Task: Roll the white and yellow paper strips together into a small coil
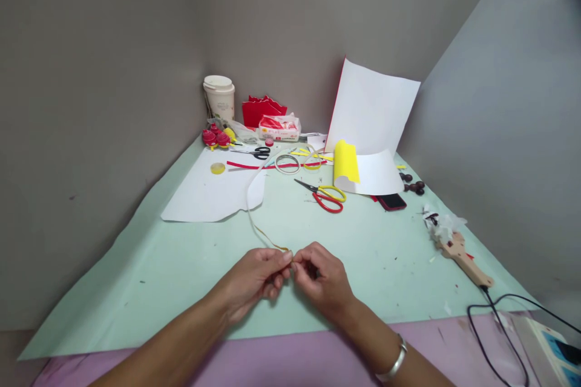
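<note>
My left hand point(261, 278) is closed in a pinch on a thin strip point(267, 238), tan near my fingers and pale farther back. The strip curves away over the table toward a white tape roll point(287, 164); whether they join is unclear. Fingertip to fingertip with the left, my right hand point(323, 281) pinches at the strip's near end, mostly hidden by the fingers. Beyond my hands lie open scissors point(324, 193) with one yellow and one red handle. A large white paper sheet point(213, 193) lies to the left.
Farther back are black scissors point(262, 153), a red strip point(254, 165), a yellow tape roll point(218, 168), a tissue pack point(279, 128) and a lidded cup point(219, 98). On the right are a curled yellow sheet point(345, 163), a phone point(392, 202) and a corded glue gun point(465, 260).
</note>
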`<state>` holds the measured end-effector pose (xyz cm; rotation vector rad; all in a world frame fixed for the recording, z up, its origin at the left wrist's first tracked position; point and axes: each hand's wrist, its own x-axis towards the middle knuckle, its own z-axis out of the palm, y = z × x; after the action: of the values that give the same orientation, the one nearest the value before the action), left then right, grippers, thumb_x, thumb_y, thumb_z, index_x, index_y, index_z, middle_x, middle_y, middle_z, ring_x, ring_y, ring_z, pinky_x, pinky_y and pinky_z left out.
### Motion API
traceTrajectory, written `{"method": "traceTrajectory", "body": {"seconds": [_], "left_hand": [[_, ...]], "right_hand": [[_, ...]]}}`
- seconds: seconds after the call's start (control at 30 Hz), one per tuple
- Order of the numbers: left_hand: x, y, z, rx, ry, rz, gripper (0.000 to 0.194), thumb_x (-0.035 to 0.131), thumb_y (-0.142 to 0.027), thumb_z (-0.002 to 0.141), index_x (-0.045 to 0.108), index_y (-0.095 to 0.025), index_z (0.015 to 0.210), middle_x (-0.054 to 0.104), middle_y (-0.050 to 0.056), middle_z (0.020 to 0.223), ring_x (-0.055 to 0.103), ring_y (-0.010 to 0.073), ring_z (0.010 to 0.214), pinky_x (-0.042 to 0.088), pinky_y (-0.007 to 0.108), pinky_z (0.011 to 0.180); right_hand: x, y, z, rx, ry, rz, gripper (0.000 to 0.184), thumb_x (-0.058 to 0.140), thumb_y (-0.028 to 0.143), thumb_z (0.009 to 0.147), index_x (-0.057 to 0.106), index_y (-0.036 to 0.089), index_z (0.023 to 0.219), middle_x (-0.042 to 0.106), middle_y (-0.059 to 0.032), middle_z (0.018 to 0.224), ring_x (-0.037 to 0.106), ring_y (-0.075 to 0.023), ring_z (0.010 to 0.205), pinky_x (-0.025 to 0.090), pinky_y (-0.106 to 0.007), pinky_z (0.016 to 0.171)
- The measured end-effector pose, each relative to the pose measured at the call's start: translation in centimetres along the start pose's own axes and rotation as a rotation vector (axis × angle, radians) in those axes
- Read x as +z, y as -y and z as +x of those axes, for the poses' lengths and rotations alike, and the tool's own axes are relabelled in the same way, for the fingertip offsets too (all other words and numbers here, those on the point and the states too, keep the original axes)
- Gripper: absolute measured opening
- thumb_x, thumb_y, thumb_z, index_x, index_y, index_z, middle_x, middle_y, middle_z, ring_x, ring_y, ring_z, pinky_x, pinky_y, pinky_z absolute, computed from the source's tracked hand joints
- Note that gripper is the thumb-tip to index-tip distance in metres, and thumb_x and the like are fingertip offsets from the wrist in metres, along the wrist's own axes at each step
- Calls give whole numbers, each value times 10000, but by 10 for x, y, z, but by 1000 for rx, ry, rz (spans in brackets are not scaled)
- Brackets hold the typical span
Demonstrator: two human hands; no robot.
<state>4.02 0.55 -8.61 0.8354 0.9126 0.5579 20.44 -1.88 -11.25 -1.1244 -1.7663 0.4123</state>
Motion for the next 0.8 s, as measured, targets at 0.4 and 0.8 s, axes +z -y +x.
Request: {"method": "traceTrajectory", "body": {"seconds": [0.4,0.8], "left_hand": [[-17,-15,-3,-89,148,242,374,727,-500,704,656,-135,668,550,-22,561,422,62,441,309,192,414],[-14,-9,0,-114,111,61,364,762,-462,695,645,-119,658,514,-30,551,375,43,449,233,174,408]], "right_hand": [[-8,-3,2,196,315,263,58,596,147,754,642,182,750,529,32,662,472,-75,541,408,-175,496],[-9,-2,3,210,211,294,51,613,144,766,642,184,775,552,17,704,485,-86,566,412,-197,507]]}}
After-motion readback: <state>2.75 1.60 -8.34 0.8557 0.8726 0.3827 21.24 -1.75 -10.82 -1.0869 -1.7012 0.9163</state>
